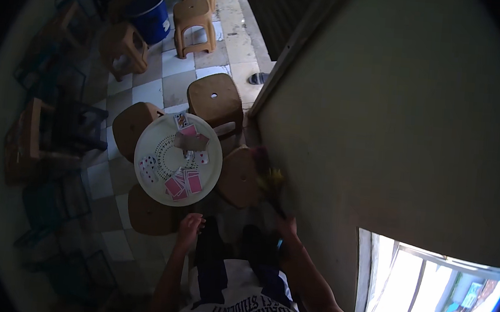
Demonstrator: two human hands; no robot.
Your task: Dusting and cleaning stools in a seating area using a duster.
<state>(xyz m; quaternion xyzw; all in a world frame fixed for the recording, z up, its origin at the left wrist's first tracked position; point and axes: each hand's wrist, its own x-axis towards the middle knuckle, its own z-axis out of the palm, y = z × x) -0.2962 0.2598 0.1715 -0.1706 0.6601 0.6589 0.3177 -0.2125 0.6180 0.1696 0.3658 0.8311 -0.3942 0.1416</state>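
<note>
Duster (pixel 271 183), or a tufted brush much like one, shows in the head view to the right of the round white table (pixel 150 135), between the brown stool (pixel 237 178) at the table's right side and the pale wall (pixel 353 135). The right hand (pixel 288 226) appears closed around the near end of its dark handle, the fingers wrapped in, though dimness and blur hide just how they sit. Its long axis slants away from the person and a little to the left, with the yellow tufts ahead of the hand and a dark reddish patch past them that may be more of the same head. In the picture the tufts overlap the right edge of the stool's seat; whether they touch it, or the wall, I cannot tell. The left hand (pixel 192 225) hangs just beside the table's near edge, seemingly apart from it, fingers loosely curled and with nothing visible in its grasp. On the table lie pink-backed playing cards (pixel 176 188) and a flat brownish object (pixel 191 142) too dim to name. Judging by the reach and the blur, the step in hand is probably a light dusting stroke beside the stool; a further stroke would call for a steady hold on the handle, the tufts angled down to the seat, and the head kept clear of the loose cards.
</note>
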